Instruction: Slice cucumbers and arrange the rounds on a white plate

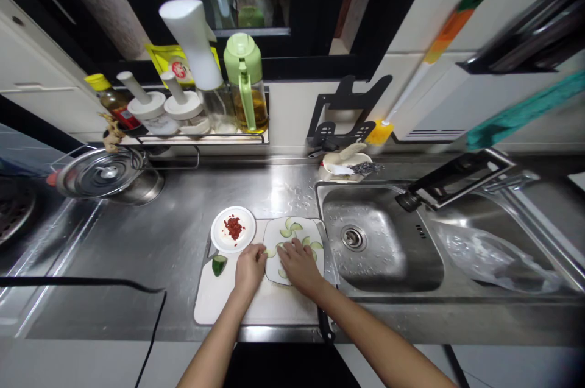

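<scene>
Cable (91,282) in black runs in from the left edge and bends down over the front of the steel bench (183,236). Behind it sits a lidded metal pot (107,175). Along the rear shelf (205,139) stand, in order, a yellow-capped bottle (114,105), two white-lidded jars (153,114), a white-topped spray bottle (185,41) and a green-topped oil bottle (244,80).

Next comes a white cutting board (210,309). At its left lies a cucumber chunk (219,265), just in front of a round white plate (219,245) that holds chopped red bits (234,227). The left hand (250,264) is nearly closed, fingers curled, its tips at the left edge of a squarish white plate (274,231) and beside a pale slice; I cannot tell whether it grips that slice. Pale green slices (291,228) lie spread on this plate. The right hand (299,263) is half open over it, fingers spread and bent down among the slices, gripping nothing that shows.

A black handle (326,328) lies at the board's front right corner. Further right are the wet sink (384,236), a faucet (450,184) and a clear plastic bag (489,254).
</scene>
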Demonstrator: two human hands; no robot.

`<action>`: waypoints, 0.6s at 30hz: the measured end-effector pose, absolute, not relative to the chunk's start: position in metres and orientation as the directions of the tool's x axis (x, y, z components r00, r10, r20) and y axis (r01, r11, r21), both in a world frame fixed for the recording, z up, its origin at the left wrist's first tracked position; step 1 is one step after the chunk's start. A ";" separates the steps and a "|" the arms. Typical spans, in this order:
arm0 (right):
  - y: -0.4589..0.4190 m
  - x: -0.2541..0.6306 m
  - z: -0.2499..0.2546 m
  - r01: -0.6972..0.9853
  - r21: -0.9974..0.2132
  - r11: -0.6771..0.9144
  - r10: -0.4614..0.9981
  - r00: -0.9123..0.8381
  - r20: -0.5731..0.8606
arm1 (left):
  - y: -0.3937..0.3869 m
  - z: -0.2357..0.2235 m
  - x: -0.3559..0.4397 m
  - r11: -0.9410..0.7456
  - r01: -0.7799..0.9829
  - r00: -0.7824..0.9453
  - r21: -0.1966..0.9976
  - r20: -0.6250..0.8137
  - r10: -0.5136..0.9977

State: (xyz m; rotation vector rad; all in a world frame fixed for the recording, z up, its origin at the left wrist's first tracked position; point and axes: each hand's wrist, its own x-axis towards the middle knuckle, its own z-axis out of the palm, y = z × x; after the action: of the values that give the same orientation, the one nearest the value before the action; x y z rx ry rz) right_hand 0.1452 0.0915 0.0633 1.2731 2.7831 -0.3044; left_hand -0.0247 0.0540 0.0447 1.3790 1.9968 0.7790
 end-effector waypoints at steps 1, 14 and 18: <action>0.091 0.145 0.063 0.756 -0.156 0.636 0.744 -0.654 -0.138 | 0.054 0.045 -0.025 0.294 0.601 -0.293 0.743 -0.138 0.946; 0.089 0.146 0.064 0.765 -0.145 0.628 0.752 -0.644 -0.138 | 0.054 0.044 -0.025 0.290 0.590 -0.294 0.754 -0.134 0.947; 0.089 0.146 0.067 0.764 -0.144 0.629 0.752 -0.645 -0.138 | 0.054 0.044 -0.025 0.285 0.594 -0.293 0.752 -0.128 0.947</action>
State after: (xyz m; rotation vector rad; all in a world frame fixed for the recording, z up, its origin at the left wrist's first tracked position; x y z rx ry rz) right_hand 0.1460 0.0889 0.0666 1.2936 2.7770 -0.2925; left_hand -0.0254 0.0540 0.0441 1.3752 1.9856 0.8006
